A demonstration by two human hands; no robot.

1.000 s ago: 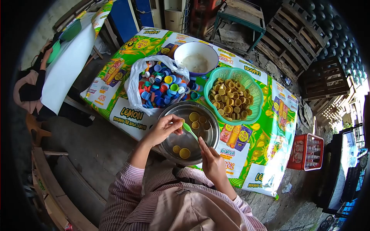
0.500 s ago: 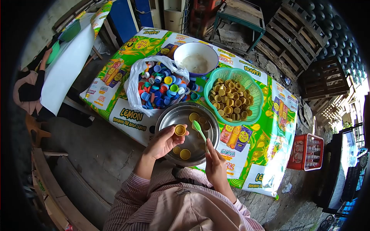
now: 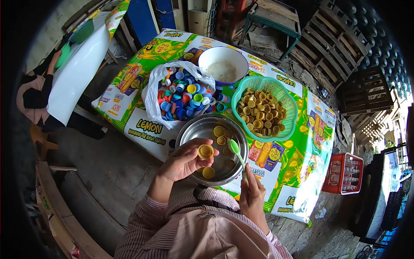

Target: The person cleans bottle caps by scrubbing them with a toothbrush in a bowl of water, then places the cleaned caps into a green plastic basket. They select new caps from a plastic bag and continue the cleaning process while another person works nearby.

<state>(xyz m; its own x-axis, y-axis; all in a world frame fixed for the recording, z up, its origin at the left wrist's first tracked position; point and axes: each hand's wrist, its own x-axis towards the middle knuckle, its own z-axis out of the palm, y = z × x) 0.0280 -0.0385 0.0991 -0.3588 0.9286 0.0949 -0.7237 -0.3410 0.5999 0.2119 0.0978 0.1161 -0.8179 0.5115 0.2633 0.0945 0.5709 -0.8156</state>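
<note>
A yellow-brown bottle cap [image 3: 205, 151] is gripped between the thumb and fingers of my left hand [image 3: 183, 160], over the near left part of a steel bowl [image 3: 184, 134]. My right hand [image 3: 252, 194] is closed round the handle of a green toothbrush [image 3: 237, 152], whose head points up and away above the bowl's right side. Several more yellow caps [image 3: 219, 131] lie inside the bowl. Behind it a green plastic basket [image 3: 290, 101] holds a heap of similar yellow-brown caps [image 3: 261, 113].
A white plastic bag [image 3: 151, 93] full of multicoloured caps [image 3: 183, 97] stands left of the basket. Behind sits a white enamel basin [image 3: 223, 64] with cloudy liquid. Another person [image 3: 34, 99] is at the far left; a red crate [image 3: 343, 173] stands right of the table.
The toothbrush and my right hand have shifted right, away from the cap. My left hand still holds the cap, turned slightly more face-on. The view has moved a little.
</note>
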